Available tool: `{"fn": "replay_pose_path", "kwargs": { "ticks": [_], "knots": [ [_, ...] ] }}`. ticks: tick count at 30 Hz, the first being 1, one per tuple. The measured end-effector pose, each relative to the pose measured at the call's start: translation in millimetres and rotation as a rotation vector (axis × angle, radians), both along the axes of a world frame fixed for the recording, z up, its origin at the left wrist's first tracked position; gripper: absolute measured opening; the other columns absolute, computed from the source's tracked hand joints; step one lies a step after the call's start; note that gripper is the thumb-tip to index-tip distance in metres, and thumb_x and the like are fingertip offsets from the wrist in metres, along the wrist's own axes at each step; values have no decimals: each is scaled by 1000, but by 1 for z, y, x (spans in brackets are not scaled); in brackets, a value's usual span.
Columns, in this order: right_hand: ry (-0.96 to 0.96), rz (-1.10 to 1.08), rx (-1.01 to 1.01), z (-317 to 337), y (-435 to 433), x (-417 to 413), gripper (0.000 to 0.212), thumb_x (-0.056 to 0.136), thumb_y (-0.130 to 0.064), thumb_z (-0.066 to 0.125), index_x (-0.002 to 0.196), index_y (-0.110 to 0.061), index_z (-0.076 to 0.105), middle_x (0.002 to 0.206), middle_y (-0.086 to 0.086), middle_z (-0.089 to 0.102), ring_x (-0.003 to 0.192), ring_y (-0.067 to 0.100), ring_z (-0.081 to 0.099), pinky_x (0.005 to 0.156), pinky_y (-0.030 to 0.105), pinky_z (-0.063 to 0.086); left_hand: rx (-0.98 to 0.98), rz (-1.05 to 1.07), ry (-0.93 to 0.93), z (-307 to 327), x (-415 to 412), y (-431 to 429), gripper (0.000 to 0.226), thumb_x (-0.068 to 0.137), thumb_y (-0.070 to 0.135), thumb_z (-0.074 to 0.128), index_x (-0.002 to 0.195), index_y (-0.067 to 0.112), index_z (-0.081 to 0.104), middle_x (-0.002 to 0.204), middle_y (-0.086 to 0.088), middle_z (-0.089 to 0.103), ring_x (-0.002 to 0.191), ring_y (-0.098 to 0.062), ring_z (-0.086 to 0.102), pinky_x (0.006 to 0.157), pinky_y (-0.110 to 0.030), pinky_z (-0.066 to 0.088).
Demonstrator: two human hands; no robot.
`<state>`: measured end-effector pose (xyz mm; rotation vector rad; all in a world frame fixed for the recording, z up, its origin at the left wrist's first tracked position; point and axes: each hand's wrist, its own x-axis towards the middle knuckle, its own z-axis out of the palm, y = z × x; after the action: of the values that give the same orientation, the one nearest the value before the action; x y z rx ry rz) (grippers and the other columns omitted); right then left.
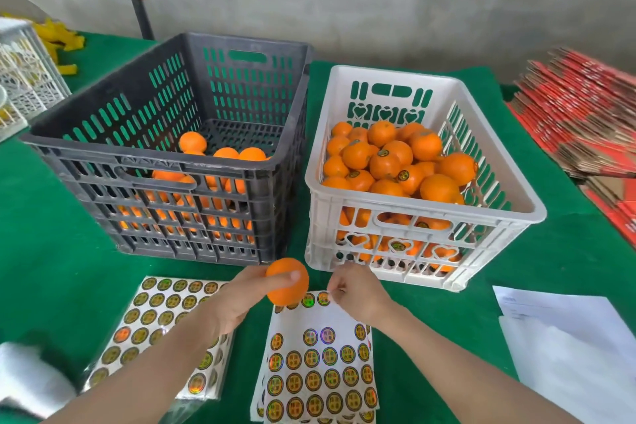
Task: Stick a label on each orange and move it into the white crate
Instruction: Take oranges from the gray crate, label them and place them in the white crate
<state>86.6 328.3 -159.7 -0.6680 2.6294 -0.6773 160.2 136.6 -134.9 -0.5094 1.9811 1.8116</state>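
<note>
Left hand (237,299) grips an orange (287,282), fingers curled round it and thumb across its near face. We hold it off the desk (51,268), just near of the gap between the two crates. No label shows on the side facing us.

Right hand (358,293) is just right of the orange, fingertips pressed together in a pinch on the far edge of the sheet (320,365). That edge is lifted off the desk. The pinch sits next to a label (323,298) in the far row; we cannot tell if it has the label itself or only the backing.

The sheet has several bare spots in its far rows, and the near rows are full. Left sheet (155,313) lies flat beside it, partly under our left forearm.

Black crate (165,155) is far left with unlabelled oranges (223,155) low in its near half. White crate (413,206) is touching or nearly touching its right side. It is heaped with labelled oranges (389,162), stickers showing on several.

White papers (564,320) lie near right. Red flat cartons (585,113) are stacked far right. A white basket (27,79) stands far left.
</note>
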Motion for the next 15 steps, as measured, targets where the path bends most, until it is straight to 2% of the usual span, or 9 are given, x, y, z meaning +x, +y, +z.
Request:
{"fn": "replay_pose_path", "kwargs": {
  "ticks": [3,5,7,9,12,14,15],
  "knots": [
    [-78,-11,-126,13,1,-3,14,91,-7,53,90,-7,67,99,4,66,91,14,57,78,19,41,5,-148,42,3,-5,-1,98,25,77,77,105,21,67,107,1,71,108,-17,59,102,-33,33],
    [-81,-3,-193,20,-1,-6,9,91,-8,55,89,-9,65,98,3,64,93,14,55,81,21,40,-20,-277,64,9,-11,0,92,28,79,75,96,17,71,98,1,74,98,-14,64,96,-30,39],
    [-48,-11,-240,24,-3,-5,5,90,-9,58,89,-10,63,99,2,64,96,15,55,82,20,39,-52,-344,63,16,-18,4,83,36,74,76,88,10,72,92,-5,73,90,-17,65,97,-32,41],
    [56,-30,-279,27,-3,0,7,89,-8,59,96,-9,62,102,3,62,101,16,55,83,17,38,-57,-316,57,19,-24,6,85,41,68,75,94,2,70,96,-11,72,95,-23,66,100,-37,41],
    [411,-42,-381,25,3,18,8,81,-6,67,88,-10,68,94,5,61,96,18,52,85,26,38,115,-186,37,15,-26,2,101,33,67,84,107,1,65,104,-16,71,100,-30,67,92,-36,50],
    [463,-28,-392,20,6,32,6,78,-12,71,84,-11,72,86,4,60,89,18,52,83,28,37,282,-105,19,10,-25,-3,98,31,59,90,108,5,64,105,-19,70,95,-30,69,78,-35,56],
    [433,-29,-371,16,6,38,11,79,-18,71,88,-12,73,87,4,61,89,18,52,84,28,36,362,-74,4,7,-24,-4,97,30,55,92,109,6,63,105,-20,70,93,-30,70,73,-34,57]
  ]
}}
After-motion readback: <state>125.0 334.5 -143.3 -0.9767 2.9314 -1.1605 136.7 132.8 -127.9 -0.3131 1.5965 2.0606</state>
